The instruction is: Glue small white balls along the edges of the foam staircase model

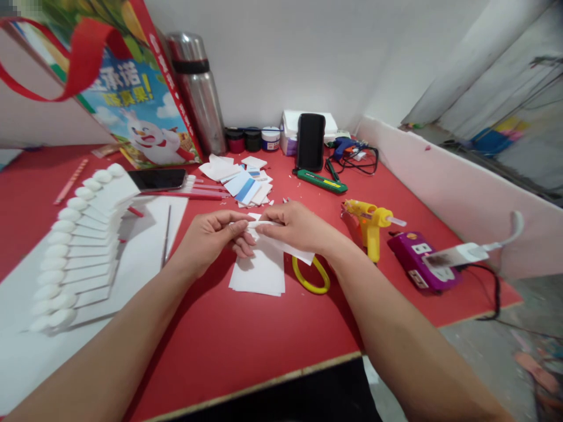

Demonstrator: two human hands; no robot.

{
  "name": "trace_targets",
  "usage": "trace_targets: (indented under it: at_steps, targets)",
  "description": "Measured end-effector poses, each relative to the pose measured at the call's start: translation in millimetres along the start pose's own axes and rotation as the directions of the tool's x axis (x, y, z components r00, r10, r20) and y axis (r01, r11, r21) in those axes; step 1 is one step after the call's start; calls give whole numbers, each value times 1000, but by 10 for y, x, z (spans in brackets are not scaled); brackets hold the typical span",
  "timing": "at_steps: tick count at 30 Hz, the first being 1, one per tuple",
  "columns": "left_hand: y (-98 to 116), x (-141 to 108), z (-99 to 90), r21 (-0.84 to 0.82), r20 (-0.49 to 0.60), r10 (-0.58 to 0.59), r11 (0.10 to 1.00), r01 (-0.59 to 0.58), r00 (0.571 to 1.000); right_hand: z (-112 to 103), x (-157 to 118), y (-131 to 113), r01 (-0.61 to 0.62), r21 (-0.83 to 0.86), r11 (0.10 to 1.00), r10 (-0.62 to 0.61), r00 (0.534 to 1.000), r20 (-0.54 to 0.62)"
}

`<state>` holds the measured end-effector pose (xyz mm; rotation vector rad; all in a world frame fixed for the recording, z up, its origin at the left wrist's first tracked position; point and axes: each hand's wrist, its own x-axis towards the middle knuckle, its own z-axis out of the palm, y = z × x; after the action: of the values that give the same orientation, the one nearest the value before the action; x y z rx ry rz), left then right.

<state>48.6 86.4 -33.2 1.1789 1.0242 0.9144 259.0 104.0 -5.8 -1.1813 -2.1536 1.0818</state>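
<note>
Between both hands, above the middle of the red table, is a thin strip of white paper that looks folded or rolled along its edge. My left hand pinches its left end with thumb and fingers. From the other side my right hand grips it, fingers closed, and a flap of white paper shows beneath this hand. Directly below lies a small stack of white paper sheets. Yellow-handled scissors rest partly hidden by the right hand and the paper.
Left, a curved row of white pieces with rounded ends stands on white sheets. Card scraps, a phone and a green cutter lie farther back. A yellow glue gun and purple power strip sit right.
</note>
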Motion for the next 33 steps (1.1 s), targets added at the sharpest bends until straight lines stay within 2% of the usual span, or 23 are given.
trace_targets:
  at_steps: [3,6,11,15,17,19,21,22,23,25,27,29,31,33]
  targets:
    - [-18,29,-24,-96,-39,0,995,-4,999,28,-11,-11,30,39,999,-26,996,-84]
    - [-22,39,-43,-210,-54,-12,978,0,998,44,-24,-2,81,71,994,-73,992,-100]
    - [-11,30,-43,-297,-62,-62,954,41,996,82,-19,58,223,-155,962,-239,966,-98]
    - [-5,29,-48,-245,-80,-59,969,38,995,56,-27,44,232,-228,946,-248,968,-44]
    - [12,22,-58,-214,-100,-31,977,9,995,-8,-37,11,151,-145,978,-148,988,32]
    - [43,7,-64,-195,-103,-12,981,-8,995,-78,-43,-22,-63,28,998,60,992,111]
    - [77,-15,-58,-189,-78,-22,982,7,997,-110,-38,-47,-301,268,915,267,951,156]
    - [90,-26,-49,-189,-59,-35,982,23,998,-102,-32,-58,-364,390,846,324,931,167]
    - [99,-37,-38,-190,-37,-46,981,38,998,-78,-25,-68,-384,496,779,345,923,173]
    - [102,-52,-12,-195,3,-51,980,51,999,1,-10,-90,-358,621,697,295,933,207]
    - [88,-57,6,-197,9,-30,980,31,1000,89,0,-116,-362,644,674,207,929,306]
    - [67,-51,8,-187,-13,-6,982,3,1000,147,3,-141,-389,613,687,160,905,394]
    - [50,-40,-1,-170,-33,2,985,-7,999,167,-1,-158,-414,606,679,168,891,421]
    - [45,-29,-12,-165,-50,-3,986,-5,999,157,-10,-163,-446,637,629,174,879,444]
